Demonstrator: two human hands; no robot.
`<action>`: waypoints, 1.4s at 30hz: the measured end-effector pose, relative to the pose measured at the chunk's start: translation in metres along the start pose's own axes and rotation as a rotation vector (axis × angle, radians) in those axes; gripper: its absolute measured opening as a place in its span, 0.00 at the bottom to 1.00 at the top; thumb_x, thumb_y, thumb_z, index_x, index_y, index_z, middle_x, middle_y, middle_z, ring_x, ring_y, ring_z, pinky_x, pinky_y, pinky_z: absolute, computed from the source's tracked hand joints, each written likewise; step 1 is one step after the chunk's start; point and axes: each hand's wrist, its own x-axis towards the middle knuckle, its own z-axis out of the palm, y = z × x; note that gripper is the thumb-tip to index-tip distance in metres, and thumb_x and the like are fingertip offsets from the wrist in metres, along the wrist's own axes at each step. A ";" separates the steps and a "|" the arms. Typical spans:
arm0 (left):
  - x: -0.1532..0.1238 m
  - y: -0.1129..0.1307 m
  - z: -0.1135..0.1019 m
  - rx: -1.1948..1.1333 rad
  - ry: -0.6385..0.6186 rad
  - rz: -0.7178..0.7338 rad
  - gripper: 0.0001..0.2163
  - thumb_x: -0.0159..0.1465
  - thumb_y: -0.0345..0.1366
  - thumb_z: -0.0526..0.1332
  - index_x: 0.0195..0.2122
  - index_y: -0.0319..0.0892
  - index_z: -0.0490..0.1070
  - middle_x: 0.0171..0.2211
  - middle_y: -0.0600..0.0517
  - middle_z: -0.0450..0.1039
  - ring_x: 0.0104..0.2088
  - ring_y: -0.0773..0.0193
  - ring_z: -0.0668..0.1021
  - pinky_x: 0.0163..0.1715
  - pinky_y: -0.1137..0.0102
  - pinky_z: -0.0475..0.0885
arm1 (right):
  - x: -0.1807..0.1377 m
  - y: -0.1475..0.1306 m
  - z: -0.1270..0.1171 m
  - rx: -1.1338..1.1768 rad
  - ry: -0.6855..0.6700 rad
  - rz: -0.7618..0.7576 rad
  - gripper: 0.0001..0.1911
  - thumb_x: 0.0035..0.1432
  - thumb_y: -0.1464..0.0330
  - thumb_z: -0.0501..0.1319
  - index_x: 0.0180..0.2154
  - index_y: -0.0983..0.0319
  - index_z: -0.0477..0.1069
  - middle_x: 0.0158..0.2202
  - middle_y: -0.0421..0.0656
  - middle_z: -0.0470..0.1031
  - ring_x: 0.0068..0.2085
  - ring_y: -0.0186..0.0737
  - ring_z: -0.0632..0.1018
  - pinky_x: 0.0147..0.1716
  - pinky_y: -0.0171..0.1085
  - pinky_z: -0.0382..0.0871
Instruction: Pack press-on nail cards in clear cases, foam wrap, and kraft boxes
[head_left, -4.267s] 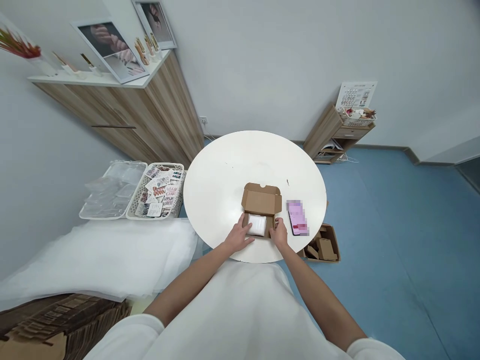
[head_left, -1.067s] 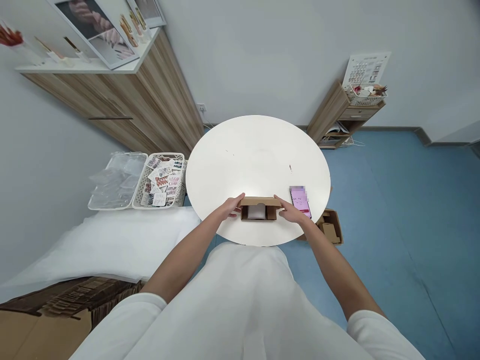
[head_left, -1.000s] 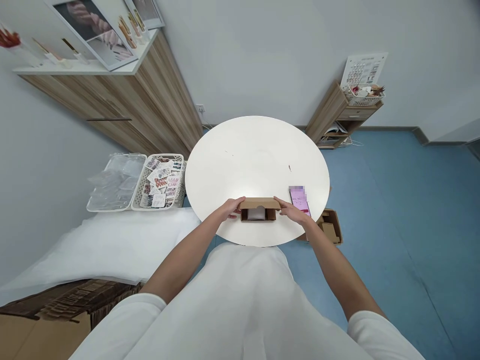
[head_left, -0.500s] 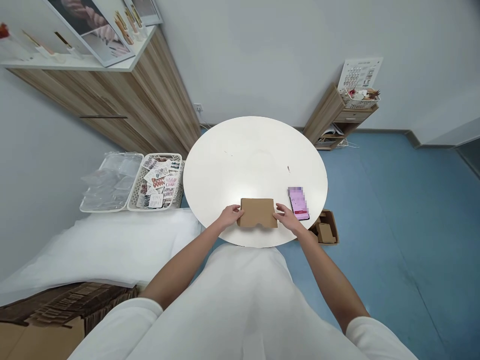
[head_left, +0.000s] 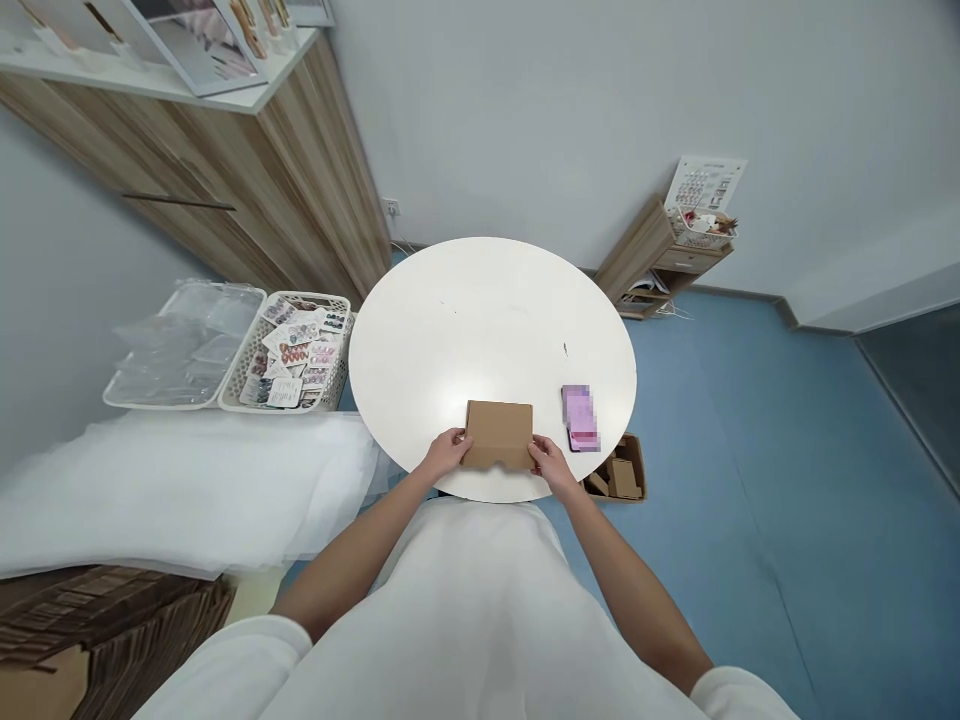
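A small brown cardboard box (head_left: 498,430) lies closed near the front edge of a round white table (head_left: 487,320). My left hand (head_left: 446,452) grips its front left corner, fingers curled onto the lid. At the front right corner my right hand (head_left: 550,462) pinches the box the same way. What is inside the box is hidden by the lid. A phone (head_left: 580,418) with a pink screen lies just right of the box.
Left of the table, a white basket (head_left: 289,352) holds several cards of press-on nails beside a tray of clear plastic packets (head_left: 184,342). A white-covered bed (head_left: 180,490) sits below them. On the blue floor stands a carton of small boxes (head_left: 619,477). A wooden cabinet (head_left: 300,190) stands behind.
The box lid, open with a white packet showing inside, has been folded down shut. Both hands slid from the lid's sides to the front corners.
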 end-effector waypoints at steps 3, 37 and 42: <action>0.000 -0.001 0.004 0.019 0.010 -0.023 0.19 0.57 0.45 0.53 0.46 0.41 0.66 0.36 0.50 0.73 0.36 0.62 0.75 0.34 0.71 0.68 | 0.003 0.001 -0.002 -0.002 0.010 0.034 0.22 0.46 0.61 0.58 0.45 0.60 0.64 0.44 0.46 0.69 0.31 0.33 0.71 0.23 0.30 0.63; -0.019 0.053 0.008 0.262 0.393 0.297 0.19 0.53 0.28 0.52 0.46 0.46 0.68 0.32 0.51 0.68 0.34 0.62 0.72 0.36 0.69 0.67 | 0.014 -0.061 -0.050 -0.432 -0.211 -0.312 0.30 0.45 0.60 0.60 0.52 0.58 0.59 0.35 0.42 0.71 0.32 0.36 0.71 0.31 0.35 0.64; -0.010 0.068 0.001 0.231 0.350 0.200 0.14 0.55 0.34 0.54 0.41 0.45 0.71 0.33 0.52 0.70 0.35 0.62 0.72 0.36 0.69 0.67 | 0.027 -0.074 -0.054 -0.476 -0.200 -0.394 0.23 0.51 0.62 0.54 0.50 0.58 0.63 0.37 0.42 0.72 0.36 0.38 0.71 0.35 0.36 0.63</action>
